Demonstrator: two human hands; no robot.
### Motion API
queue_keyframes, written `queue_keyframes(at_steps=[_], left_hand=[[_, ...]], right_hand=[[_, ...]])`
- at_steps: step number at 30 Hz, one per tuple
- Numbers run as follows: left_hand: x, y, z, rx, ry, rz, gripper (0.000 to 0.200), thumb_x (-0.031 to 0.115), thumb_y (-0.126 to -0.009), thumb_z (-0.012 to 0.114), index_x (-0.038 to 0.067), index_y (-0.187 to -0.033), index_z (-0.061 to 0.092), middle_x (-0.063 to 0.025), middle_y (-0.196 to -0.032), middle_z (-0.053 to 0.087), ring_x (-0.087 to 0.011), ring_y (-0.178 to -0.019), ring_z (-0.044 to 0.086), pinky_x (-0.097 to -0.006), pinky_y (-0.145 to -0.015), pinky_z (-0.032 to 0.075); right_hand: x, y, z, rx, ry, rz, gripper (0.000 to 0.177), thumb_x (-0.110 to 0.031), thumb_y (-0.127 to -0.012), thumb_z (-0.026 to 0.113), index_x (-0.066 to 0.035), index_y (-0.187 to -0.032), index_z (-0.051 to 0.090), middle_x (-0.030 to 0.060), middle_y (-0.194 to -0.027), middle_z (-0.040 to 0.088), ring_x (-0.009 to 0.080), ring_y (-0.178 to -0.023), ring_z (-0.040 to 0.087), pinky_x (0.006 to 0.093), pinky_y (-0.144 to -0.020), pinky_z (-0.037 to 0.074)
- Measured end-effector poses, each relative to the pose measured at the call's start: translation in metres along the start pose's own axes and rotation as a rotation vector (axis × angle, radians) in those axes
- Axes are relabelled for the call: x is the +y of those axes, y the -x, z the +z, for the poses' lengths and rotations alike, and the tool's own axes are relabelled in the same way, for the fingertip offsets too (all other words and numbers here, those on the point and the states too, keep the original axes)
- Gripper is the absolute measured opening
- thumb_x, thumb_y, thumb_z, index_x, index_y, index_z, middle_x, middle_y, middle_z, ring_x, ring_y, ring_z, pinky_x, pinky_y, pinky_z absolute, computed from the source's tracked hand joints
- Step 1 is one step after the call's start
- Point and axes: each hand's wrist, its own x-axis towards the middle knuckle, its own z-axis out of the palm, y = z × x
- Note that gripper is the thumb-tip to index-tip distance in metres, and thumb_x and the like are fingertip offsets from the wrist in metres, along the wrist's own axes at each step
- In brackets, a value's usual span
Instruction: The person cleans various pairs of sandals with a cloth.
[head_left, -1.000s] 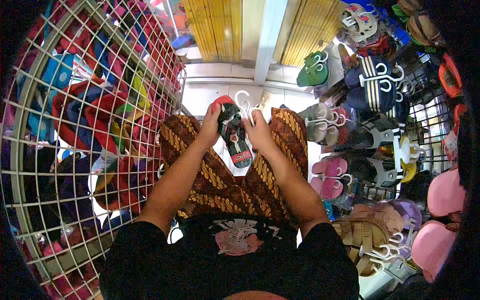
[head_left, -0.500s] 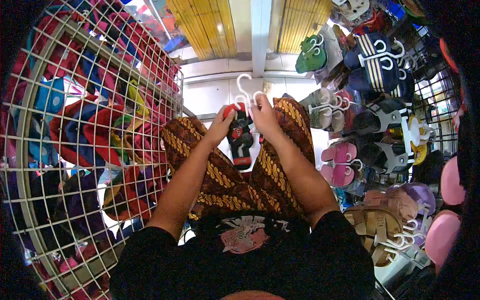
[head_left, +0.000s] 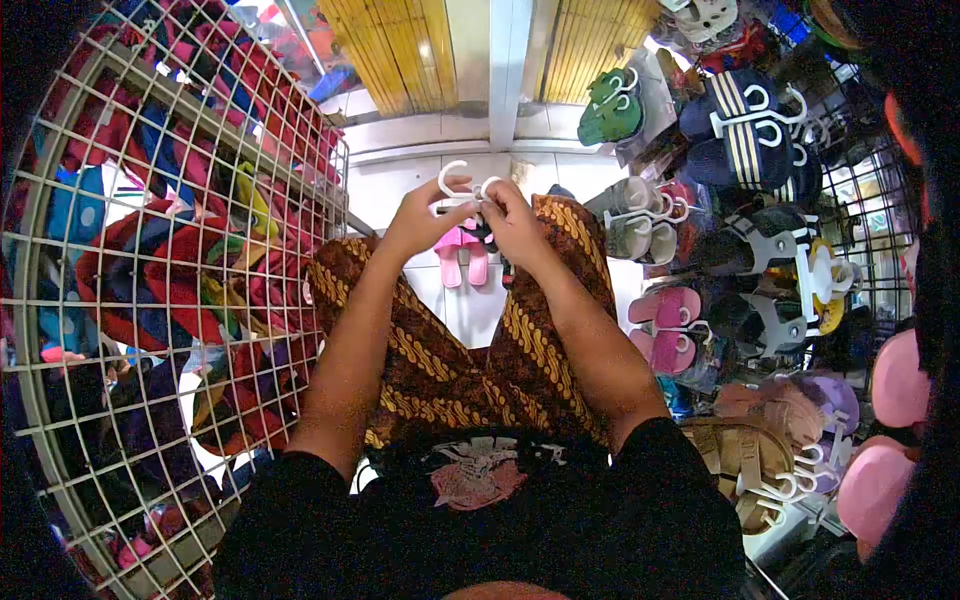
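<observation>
Between my hands is a white plastic shoe hanger (head_left: 455, 178) with its hook pointing up and away from me. My left hand (head_left: 420, 220) is closed on the hanger's left side, fingers by the hook and thumb below. Pinched fingers of my right hand (head_left: 515, 225) grip its right side near the second curl. A black sandal (head_left: 489, 240) hangs under it, mostly hidden behind my right hand. Lower down, between my knees, a pair of pink sandals (head_left: 463, 262) shows against the white floor tiles.
A white wire grid (head_left: 150, 345) with colourful goods behind it rises on my left. On the right hang several pairs of sandals, among them green ones (head_left: 612, 112), navy striped ones (head_left: 740, 130) and pink ones (head_left: 668, 325). A glass-door frame (head_left: 508, 80) stands ahead.
My left hand has moved from the black-and-red sandals up to the hanger. The sandals have turned and are mostly hidden now; the pink pair has come into view below.
</observation>
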Motion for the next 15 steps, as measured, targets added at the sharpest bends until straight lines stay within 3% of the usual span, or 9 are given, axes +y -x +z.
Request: queue_keyframes(at_steps=[3, 4, 7, 8, 10, 13, 15], left_hand=[[-0.015, -0.024, 0.003, -0.154, -0.022, -0.082, 0.042, 0.031, -0.094, 0.066, 0.003, -0.124, 0.064, -0.0101, -0.105, 0.071, -0.0153, -0.096, 0.065, -0.0319, -0.086, 0.052], [-0.017, -0.03, 0.001, -0.174, -0.069, -0.102, 0.042, 0.033, -0.094, 0.065, 0.003, -0.124, 0.064, -0.0106, -0.103, 0.072, -0.0145, -0.095, 0.064, -0.0316, -0.085, 0.052], [-0.05, -0.039, 0.005, -0.171, -0.085, -0.064, 0.04, 0.034, -0.096, 0.062, 0.004, -0.121, 0.066, -0.0129, -0.096, 0.073, -0.0146, -0.087, 0.065, -0.0315, -0.08, 0.051], [-0.063, -0.04, 0.008, -0.171, -0.075, -0.1, 0.038, 0.033, -0.095, 0.063, 0.005, -0.119, 0.067, -0.0139, -0.094, 0.073, -0.0162, -0.084, 0.066, -0.0323, -0.079, 0.051], [-0.079, -0.039, 0.013, -0.174, 0.084, -0.16, 0.035, 0.03, -0.095, 0.063, 0.002, -0.115, 0.069, -0.0157, -0.09, 0.072, -0.0169, -0.08, 0.065, -0.0335, -0.076, 0.051], [-0.109, -0.047, 0.0, -0.098, -0.03, 0.041, 0.033, 0.029, -0.095, 0.062, 0.001, -0.109, 0.071, -0.0151, -0.083, 0.071, -0.0157, -0.074, 0.063, -0.033, -0.071, 0.051], [-0.171, -0.058, -0.01, 0.048, -0.002, -0.101, 0.037, 0.034, -0.095, 0.061, 0.0, -0.1, 0.073, -0.0127, -0.071, 0.069, -0.0171, -0.061, 0.06, -0.0332, -0.062, 0.05]], right_hand=[[-0.01, -0.01, -0.003, 0.001, 0.1, -0.082, 0.018, -0.014, -0.093, 0.058, -0.001, -0.105, 0.059, 0.0168, -0.098, 0.054, 0.0328, -0.093, 0.059, 0.0379, -0.081, 0.048], [-0.006, -0.014, -0.007, -0.037, 0.01, 0.067, 0.02, -0.019, -0.092, 0.061, -0.005, -0.106, 0.064, 0.0174, -0.109, 0.055, 0.0353, -0.104, 0.055, 0.0417, -0.091, 0.046], [0.015, -0.02, -0.022, -0.022, 0.436, -0.147, 0.019, -0.023, -0.088, 0.067, -0.013, -0.103, 0.072, 0.0177, -0.125, 0.053, 0.0385, -0.119, 0.047, 0.0463, -0.102, 0.039], [0.024, -0.023, -0.022, -0.059, 0.369, -0.063, 0.016, -0.025, -0.082, 0.072, -0.02, -0.096, 0.077, 0.0168, -0.137, 0.048, 0.0409, -0.127, 0.039, 0.0492, -0.109, 0.033], [0.013, -0.029, -0.025, -0.095, 0.502, -0.117, 0.02, -0.023, -0.082, 0.071, -0.017, -0.101, 0.077, 0.0155, -0.136, 0.049, 0.0391, -0.127, 0.041, 0.0467, -0.109, 0.033], [0.025, -0.033, -0.02, -0.068, 0.62, -0.133, 0.023, -0.021, -0.079, 0.071, -0.015, -0.101, 0.077, 0.0155, -0.137, 0.049, 0.0382, -0.125, 0.044, 0.0461, -0.107, 0.037], [0.042, -0.046, -0.018, -0.027, 0.676, -0.142, 0.025, -0.02, -0.076, 0.073, -0.015, -0.099, 0.077, 0.0162, -0.139, 0.048, 0.0383, -0.124, 0.046, 0.0468, -0.105, 0.04]])
